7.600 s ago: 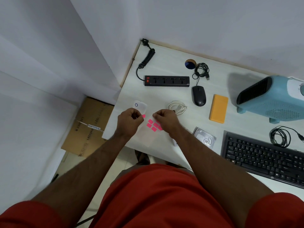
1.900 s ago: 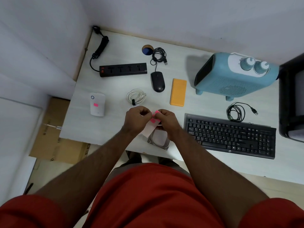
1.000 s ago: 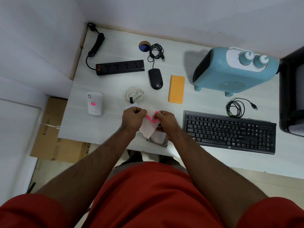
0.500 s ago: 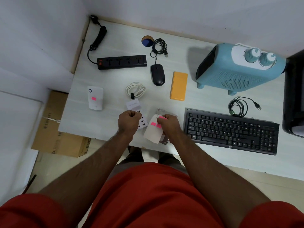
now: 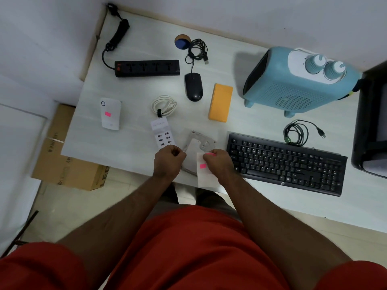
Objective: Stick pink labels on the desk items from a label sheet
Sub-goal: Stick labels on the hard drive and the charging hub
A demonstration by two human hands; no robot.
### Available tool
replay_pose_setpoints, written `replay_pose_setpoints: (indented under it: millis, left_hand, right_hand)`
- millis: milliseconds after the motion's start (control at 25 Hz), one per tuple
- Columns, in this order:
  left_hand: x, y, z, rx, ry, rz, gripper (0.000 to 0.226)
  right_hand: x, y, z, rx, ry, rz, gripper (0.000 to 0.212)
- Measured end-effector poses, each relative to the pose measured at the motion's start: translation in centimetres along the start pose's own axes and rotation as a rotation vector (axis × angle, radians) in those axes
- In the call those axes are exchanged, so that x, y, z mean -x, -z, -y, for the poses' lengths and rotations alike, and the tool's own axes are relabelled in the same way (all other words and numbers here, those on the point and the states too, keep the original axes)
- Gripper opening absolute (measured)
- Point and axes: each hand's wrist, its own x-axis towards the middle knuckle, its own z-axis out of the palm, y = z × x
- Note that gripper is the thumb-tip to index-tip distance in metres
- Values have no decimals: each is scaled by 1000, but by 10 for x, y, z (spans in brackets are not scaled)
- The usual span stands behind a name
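My right hand point(image 5: 218, 164) grips the top of the white label sheet point(image 5: 206, 176) at the desk's front edge. One pink label point(image 5: 202, 165) shows on the sheet and another peeks out at my fingertips. A bare hard drive point(image 5: 201, 142) lies under the sheet. My left hand point(image 5: 169, 161) is at the near end of the white USB charging hub point(image 5: 161, 132), thumb and fingertips curled together; anything between them is hidden. Further left, a white adapter point(image 5: 110, 114) carries a pink label point(image 5: 108, 114).
On the desk lie a black power strip point(image 5: 146, 68), black mouse point(image 5: 193, 86), coiled white cable point(image 5: 163, 104), yellow power bank point(image 5: 220, 102), blue heater point(image 5: 297, 80), black keyboard point(image 5: 287, 162) and black cable point(image 5: 297, 132). A cardboard box point(image 5: 69, 166) sits on the floor at left.
The white adapter now bears a pink label. My left hand has let go of the sheet and moved left to the USB hub. My right hand keeps the sheet, now over the hard drive.
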Motion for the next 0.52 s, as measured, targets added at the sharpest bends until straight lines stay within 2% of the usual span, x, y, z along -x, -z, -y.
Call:
replay_pose_setpoints:
  millis: [120, 280, 520]
  left_hand:
    - [13, -20, 1, -121, -48, -73, 14]
    - [21, -45, 0, -241, -120, -187, 14]
    - [18, -66, 7, -479, -210, -180, 14]
  right_hand:
    - [0, 12, -13, 21, 17, 20, 32]
    - [-5, 26, -26, 25, 40, 26, 13]
    - [-23, 36, -44, 13, 91, 47, 6]
